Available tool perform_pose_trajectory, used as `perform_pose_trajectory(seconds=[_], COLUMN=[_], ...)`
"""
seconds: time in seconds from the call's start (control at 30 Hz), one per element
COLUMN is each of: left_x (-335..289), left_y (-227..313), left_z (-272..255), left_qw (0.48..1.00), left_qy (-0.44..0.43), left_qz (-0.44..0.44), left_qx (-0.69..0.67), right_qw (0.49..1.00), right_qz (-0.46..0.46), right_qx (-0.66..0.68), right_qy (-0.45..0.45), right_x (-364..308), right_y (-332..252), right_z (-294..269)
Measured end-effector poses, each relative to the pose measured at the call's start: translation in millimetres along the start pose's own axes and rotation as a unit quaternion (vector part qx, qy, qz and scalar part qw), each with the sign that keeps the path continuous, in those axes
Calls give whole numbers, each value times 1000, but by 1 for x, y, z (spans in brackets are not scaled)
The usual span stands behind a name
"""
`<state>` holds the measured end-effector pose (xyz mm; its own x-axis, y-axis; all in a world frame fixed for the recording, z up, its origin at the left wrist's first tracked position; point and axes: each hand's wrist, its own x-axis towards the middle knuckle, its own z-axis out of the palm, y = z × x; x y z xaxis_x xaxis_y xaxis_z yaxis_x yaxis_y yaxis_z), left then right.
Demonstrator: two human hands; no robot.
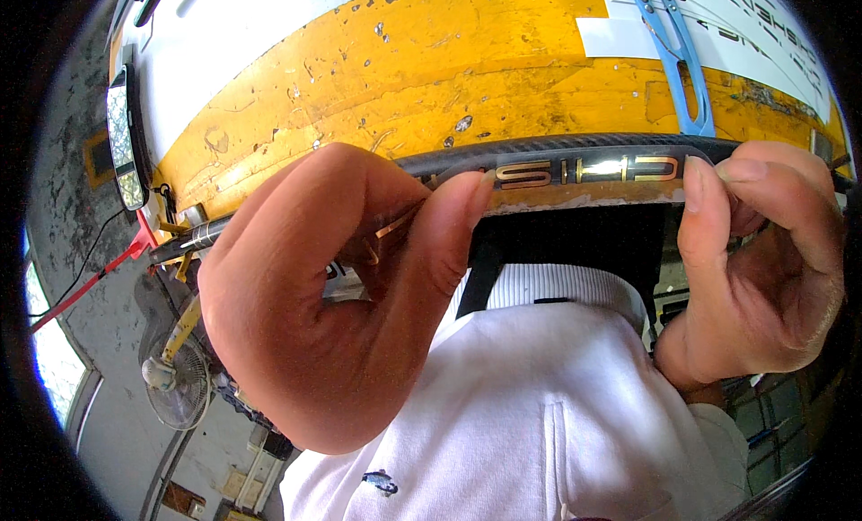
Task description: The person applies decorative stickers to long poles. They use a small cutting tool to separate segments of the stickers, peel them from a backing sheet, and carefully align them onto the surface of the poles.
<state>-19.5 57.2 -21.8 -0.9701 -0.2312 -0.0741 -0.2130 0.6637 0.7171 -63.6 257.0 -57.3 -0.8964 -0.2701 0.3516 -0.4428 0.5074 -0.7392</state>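
A clear decal strip with gold lettering is stretched between my two hands, just above the yellow work surface's near edge. My left hand is curled, thumb and forefinger pinching the strip toward its left end. At the other end, my right hand pinches it between thumb and fingertips. Right behind the strip runs a black carbon-weave tube, bending with the lens. Whether the strip touches the tube cannot be made out. My left hand covers part of both.
Scratched yellow work surface lies beyond the tube. A light-blue scissors-like tool rests at the far right, beside white lettered sheets. A black-framed reflective panel and a red cord are left. A fan stands below.
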Motion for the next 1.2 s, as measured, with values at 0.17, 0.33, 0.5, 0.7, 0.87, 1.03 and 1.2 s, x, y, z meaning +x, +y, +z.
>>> perform_pose_trajectory(seconds=[0.17,0.33,0.5,0.7,0.87,1.03,1.2], left_x=[-5,-2,-3,-2,-2,-1,-3], left_y=[9,10,17,16,15,15,16], left_z=[-3,1,-2,-3,-4,-4,-3], left_qw=[999,998,995,994,993,995,994], left_qy=[10,0,1,-17,-20,-23,-20], left_qz=[-44,-54,-82,-83,-74,-68,-78], left_qx=[31,44,62,62,84,72,74], right_qw=[1000,999,997,996,998,999,998], right_qz=[-18,15,34,15,9,-15,-54], right_qx=[-1,-19,67,16,24,14,1], right_qy=[-18,-45,-6,-82,-58,-41,-36], right_x=[5,4,1,8,5,4,3], right_y=[1,-1,0,-1,1,3,6], right_z=[-1,-8,-1,-12,-9,-7,-5])
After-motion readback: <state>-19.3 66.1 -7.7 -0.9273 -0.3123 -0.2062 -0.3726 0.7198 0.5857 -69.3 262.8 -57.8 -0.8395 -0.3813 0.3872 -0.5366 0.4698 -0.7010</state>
